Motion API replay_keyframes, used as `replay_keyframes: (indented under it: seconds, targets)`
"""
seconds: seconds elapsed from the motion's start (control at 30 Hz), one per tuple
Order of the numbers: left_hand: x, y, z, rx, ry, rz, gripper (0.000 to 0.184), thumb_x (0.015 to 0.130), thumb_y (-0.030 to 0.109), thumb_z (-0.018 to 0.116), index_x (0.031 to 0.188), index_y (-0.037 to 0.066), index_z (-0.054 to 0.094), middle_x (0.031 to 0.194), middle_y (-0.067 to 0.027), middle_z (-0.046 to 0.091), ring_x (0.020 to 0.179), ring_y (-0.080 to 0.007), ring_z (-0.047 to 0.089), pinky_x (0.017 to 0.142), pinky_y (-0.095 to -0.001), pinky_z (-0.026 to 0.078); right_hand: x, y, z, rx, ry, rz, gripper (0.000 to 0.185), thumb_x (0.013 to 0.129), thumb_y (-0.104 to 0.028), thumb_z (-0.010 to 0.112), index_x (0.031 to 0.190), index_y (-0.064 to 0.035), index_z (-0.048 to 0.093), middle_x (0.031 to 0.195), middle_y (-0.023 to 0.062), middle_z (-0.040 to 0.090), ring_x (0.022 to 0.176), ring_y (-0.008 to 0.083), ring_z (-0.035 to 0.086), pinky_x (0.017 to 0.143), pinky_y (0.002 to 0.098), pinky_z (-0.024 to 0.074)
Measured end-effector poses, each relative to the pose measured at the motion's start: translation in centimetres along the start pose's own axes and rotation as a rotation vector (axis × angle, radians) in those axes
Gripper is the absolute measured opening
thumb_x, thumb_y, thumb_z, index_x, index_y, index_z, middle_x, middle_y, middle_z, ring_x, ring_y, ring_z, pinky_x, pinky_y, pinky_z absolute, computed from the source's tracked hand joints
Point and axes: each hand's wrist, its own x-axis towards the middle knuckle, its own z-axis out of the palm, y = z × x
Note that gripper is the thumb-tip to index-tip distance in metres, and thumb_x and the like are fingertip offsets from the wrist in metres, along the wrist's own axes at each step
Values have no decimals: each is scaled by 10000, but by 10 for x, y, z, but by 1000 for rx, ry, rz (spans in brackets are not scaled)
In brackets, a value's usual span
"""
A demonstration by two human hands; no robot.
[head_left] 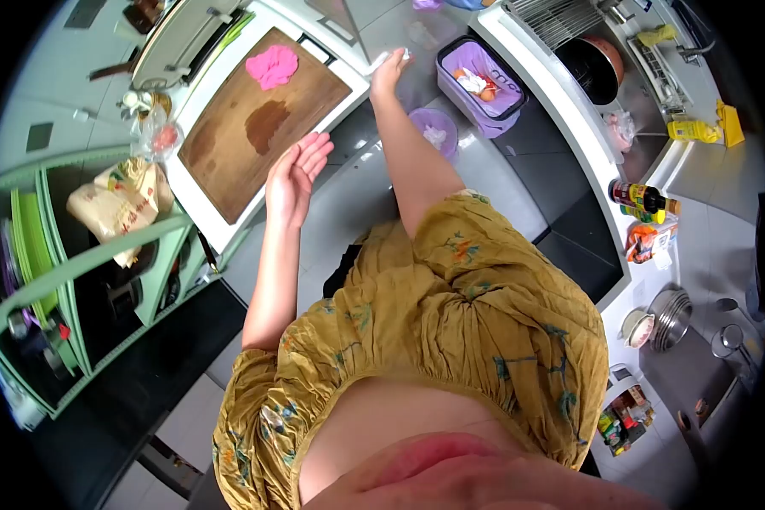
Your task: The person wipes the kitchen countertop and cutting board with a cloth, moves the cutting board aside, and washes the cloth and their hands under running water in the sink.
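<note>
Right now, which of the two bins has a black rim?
The rectangular bin, with a purple liner inside. The other, the round purple bin, has no black rim.

One head camera faces down and forward, close above the garment (484,331), left hand (292,185) and right hand (388,76) farther off.

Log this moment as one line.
left hand: open, beside cutting board | right hand: holding white item, near lined bin | pink cloth: on board
</note>
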Motion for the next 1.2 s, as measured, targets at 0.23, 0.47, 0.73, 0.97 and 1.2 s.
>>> replay_keyframes:
  seconds: [0.23, 0.47, 0.73, 0.97, 1.2]
  targets:
    - [99, 54, 50, 547, 67, 609, 540, 966, 213, 500, 1404, -40, 309, 1433, -206, 352, 1346, -255, 342, 1101, -356, 260, -63, -121, 35, -172, -119, -560, 752, 1001, -376, 350, 1460, 103, -5, 1542, 301, -33, 1457, 368, -10, 1178, 424, 12]
    - [181, 135, 147, 1302, -53, 1841, 1164, 773, 242, 747, 1490, 62, -152, 1547, -222, -108, 1426, -351, 25, 1146, -509, 112, -36, -16, 0, -29, -60, -183, 793, 990, -423, 378, 1476, 65, -15, 1558, 254, -74, 1459, 346, -64, 1179, 409, 14]
    - [221, 134, 166, 561, -695, 1761, 1086, 812, 132, 656, 1495, 144, -189, 1572, -127, 31, 1384, -276, 240, 1129, -450, 275, -63, -91, 21, -168, -156, -825, 964, 910, -522, 510, 1492, 6, -48, 1539, 305, -53, 1442, 422, -46, 1168, 487, 42]
    - [225, 131, 167, 439, -791, 1701, 1057, 803, 86, 655, 1515, 157, -123, 1556, -116, 117, 1301, -236, 350, 1061, -397, 375, -45, -31, -2, -95, -142, -423, 918, 930, -463, 495, 1475, 58, -27, 1547, 284, -68, 1451, 383, -53, 1178, 438, 51]
    - [222, 131, 169, 459, -793, 1750, 1021, 797, 18, 613, 1523, 160, -89, 1542, -120, 150, 1274, -229, 377, 1035, -372, 404, -90, -56, 22, 160, 151, -772, 364, 931, -8, 423, 1274, 44, 532, 1393, 181, 482, 1323, 285, 432, 1105, 372, 321]
